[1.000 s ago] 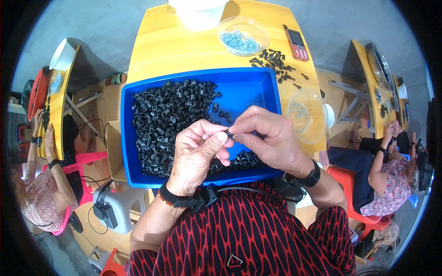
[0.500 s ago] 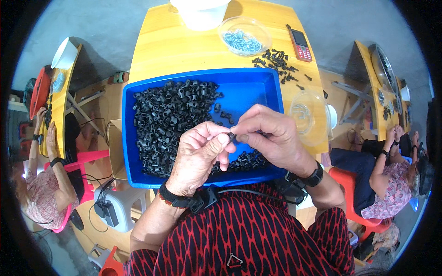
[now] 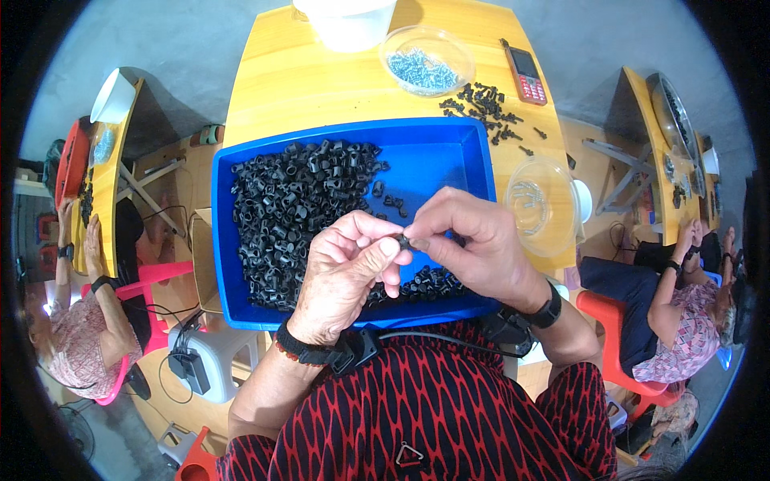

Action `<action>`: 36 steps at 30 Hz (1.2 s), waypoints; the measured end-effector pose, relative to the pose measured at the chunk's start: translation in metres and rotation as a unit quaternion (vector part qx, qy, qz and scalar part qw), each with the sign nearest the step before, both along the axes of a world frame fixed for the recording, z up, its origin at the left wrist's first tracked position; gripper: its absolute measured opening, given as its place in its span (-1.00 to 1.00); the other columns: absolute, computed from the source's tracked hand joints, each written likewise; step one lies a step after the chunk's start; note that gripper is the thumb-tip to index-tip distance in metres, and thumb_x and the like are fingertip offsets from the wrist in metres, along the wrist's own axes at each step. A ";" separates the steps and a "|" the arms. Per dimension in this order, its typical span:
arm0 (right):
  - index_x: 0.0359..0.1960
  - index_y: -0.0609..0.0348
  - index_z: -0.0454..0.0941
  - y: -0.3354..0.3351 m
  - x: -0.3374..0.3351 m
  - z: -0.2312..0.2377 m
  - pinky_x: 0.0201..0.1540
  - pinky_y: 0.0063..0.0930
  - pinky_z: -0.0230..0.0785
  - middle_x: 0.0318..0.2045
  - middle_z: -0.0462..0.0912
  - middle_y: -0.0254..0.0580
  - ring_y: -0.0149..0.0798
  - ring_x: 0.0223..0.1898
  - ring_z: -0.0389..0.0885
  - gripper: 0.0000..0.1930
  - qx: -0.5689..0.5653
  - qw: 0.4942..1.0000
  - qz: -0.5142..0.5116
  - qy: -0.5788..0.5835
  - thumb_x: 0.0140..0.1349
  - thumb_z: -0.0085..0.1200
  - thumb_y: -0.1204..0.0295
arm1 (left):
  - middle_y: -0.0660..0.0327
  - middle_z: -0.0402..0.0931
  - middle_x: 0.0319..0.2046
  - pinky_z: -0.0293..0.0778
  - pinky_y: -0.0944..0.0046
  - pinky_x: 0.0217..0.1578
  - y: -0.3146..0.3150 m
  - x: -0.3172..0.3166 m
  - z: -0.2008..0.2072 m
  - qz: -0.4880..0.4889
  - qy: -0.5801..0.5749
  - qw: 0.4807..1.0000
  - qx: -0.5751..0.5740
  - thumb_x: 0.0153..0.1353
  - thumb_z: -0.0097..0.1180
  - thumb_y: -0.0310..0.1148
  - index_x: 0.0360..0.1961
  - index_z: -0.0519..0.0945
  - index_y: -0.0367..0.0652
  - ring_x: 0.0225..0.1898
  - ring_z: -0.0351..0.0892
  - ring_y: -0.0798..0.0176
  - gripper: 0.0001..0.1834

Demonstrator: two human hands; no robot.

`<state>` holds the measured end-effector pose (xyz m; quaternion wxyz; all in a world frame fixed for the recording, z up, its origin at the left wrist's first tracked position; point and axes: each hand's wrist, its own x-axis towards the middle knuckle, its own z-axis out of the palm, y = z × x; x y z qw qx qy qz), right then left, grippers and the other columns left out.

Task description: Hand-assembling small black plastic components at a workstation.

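Observation:
Over the blue plastic tray (image 3: 353,132), both my hands meet at a small black plastic part (image 3: 403,240). My left hand (image 3: 353,260) pinches it between thumb and fingers. From the other side, the thumb and forefinger of my right hand (image 3: 469,240) close on the same spot; whether they grip the part or something tiny at its end is hidden. Heaped in the tray's left side and along its near edge are many black plastic fittings (image 3: 301,216), short and ring-like. A few loose ones lie apart just beyond my fingers.
Beyond the tray, a clear bowl of silvery screws (image 3: 421,68) stands on the yellow table (image 3: 313,88) beside scattered black pieces (image 3: 485,104) and a red phone (image 3: 525,74). A clear dish (image 3: 539,200) holds a few screws. Two people (image 3: 88,345) (image 3: 682,329) sit at side tables.
My hands stay together over the tray, with only a slight shift of the right fingers at the part. The whole view has moved a little.

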<state>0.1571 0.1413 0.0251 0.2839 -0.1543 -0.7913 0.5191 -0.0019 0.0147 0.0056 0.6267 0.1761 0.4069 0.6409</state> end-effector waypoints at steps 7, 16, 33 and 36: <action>-0.23 0.24 0.62 -0.002 0.001 0.000 -0.35 -0.46 0.48 -0.40 0.61 -0.13 -0.19 -0.35 0.65 -0.83 0.067 0.997 0.015 0.027 0.14 0.18 0.69 | 0.10 0.66 -0.34 0.61 0.39 -0.49 -0.001 0.001 -0.005 0.028 -0.001 1.000 0.014 0.34 0.18 -0.43 -0.14 0.56 -0.24 -0.49 0.61 0.40 -0.86; -0.26 0.28 0.61 0.028 -0.004 -0.007 -0.25 -0.22 0.49 -0.41 0.60 0.05 0.03 -0.36 0.60 -0.89 0.134 0.978 -0.063 -0.146 0.17 0.15 0.59 | 0.13 0.60 -0.28 0.54 0.33 -0.39 -0.010 -0.007 -0.002 0.180 0.034 0.981 0.067 0.36 0.17 -0.39 -0.02 0.56 -0.25 -0.43 0.55 0.35 -0.77; -0.39 0.30 0.57 0.018 -0.015 0.001 -0.21 -0.03 0.48 -0.38 0.55 0.07 0.16 -0.27 0.60 -0.92 0.245 0.909 0.084 -0.327 0.08 0.07 0.57 | 0.12 0.61 -0.31 0.55 0.34 -0.41 -0.021 -0.012 -0.005 0.198 0.065 0.976 0.056 0.34 0.19 -0.38 -0.03 0.55 -0.26 -0.44 0.57 0.37 -0.76; -0.38 0.30 0.57 0.012 -0.018 0.004 -0.22 -0.04 0.48 -0.36 0.54 0.06 0.15 -0.27 0.61 -0.91 0.243 0.901 0.108 -0.344 0.07 0.08 0.55 | 0.11 0.61 -0.30 0.56 0.34 -0.41 -0.021 -0.012 -0.004 0.192 0.067 0.978 0.052 0.34 0.19 -0.38 -0.03 0.56 -0.27 -0.44 0.57 0.37 -0.76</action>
